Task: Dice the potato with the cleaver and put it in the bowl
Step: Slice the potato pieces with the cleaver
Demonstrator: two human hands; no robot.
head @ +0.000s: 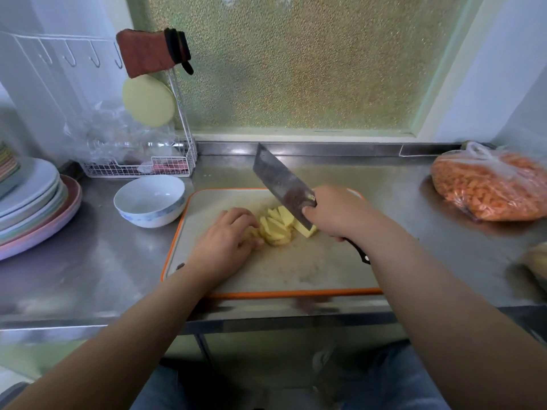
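Head view: the pale yellow potato [276,226], already cut into sticks, lies mid-way on the orange-rimmed grey cutting board [266,273], beside the white ceramic bowl [149,200] on the steel table [97,261], handy for tipping in. The left hand [226,239] curls over the potato's end to steady it. The right hand [334,213] grips the dark steel cleaver [281,182], blade raised aslant above the sticks, likely for crosscuts.
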